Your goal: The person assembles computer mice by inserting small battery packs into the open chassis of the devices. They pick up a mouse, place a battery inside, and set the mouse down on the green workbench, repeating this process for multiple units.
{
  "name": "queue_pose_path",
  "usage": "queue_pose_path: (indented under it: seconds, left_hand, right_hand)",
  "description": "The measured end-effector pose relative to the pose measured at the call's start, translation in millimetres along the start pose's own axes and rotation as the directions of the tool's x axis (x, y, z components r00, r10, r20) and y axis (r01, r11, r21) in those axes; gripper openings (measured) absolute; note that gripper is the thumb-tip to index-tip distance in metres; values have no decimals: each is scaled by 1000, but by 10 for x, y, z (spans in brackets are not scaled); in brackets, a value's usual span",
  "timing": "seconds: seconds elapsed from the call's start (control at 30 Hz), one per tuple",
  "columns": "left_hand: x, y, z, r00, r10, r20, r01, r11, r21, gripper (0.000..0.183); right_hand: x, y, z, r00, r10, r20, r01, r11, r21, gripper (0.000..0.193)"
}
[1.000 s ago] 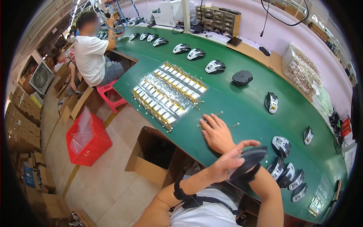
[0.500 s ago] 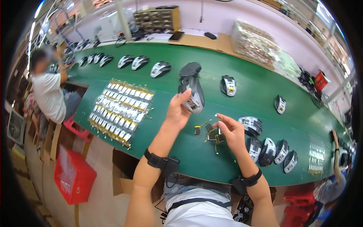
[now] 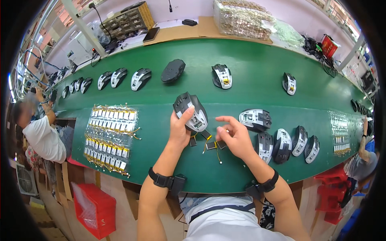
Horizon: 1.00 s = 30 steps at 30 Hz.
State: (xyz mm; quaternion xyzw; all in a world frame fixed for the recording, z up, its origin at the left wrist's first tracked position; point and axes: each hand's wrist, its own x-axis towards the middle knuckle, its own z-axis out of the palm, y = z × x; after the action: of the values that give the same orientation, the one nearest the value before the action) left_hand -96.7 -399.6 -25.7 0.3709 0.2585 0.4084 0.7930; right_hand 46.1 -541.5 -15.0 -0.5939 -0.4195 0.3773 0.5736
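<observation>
My left hand [image 3: 180,127] grips a black and silver computer mouse [image 3: 192,112], tilted above the green bench. A slot in its silver end shows small parts inside. Just right of it is my right hand [image 3: 235,138], index finger stretched out and the other fingers curled. Something small and pale shows by its thumb, too small to name. Below the hands lie several small flat dark batteries [image 3: 210,145] with yellow tape and thin wires, partly hidden. Beside my right hand sit several more mice, the nearest lying sideways [image 3: 254,119].
Rows of silver batteries lie on a clear sheet [image 3: 108,138] at left, with another sheet [image 3: 340,132] at far right. Across the belt stand several mice [image 3: 140,79] and a dark mouse [image 3: 173,71]. Co-workers sit at both ends; a red crate [image 3: 94,209] is on the floor.
My view has swung to the right. The held mouse has come nearer to me and stands apart from the dark mouse behind. My right index finger has straightened away from the thumb.
</observation>
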Motion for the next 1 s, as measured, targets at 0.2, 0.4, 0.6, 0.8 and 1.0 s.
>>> queue_pose_path:
  seconds: [0.2,0.4,0.6,0.8,1.0]
  left_hand:
    - [-21,-22,38,999,-43,-2,43,998,43,36]
    - [19,-43,-9,999,-40,12,39,998,54,34]
    - [10,28,16,992,-63,108,67,997,-38,43]
    - [-82,70,101,972,-96,213,131,979,-154,46]
    - [-128,43,150,939,-79,334,127,984,-125,53]
  right_hand:
    - [-6,71,41,998,-65,25,66,997,-40,37]
    - [22,85,44,1000,-15,-13,16,998,60,15]
    - [31,31,33,999,-45,-21,44,998,-48,13]
    - [-8,7,51,999,-27,-42,25,998,-50,16]
    - [-17,-21,62,993,-57,-99,57,998,-11,13]
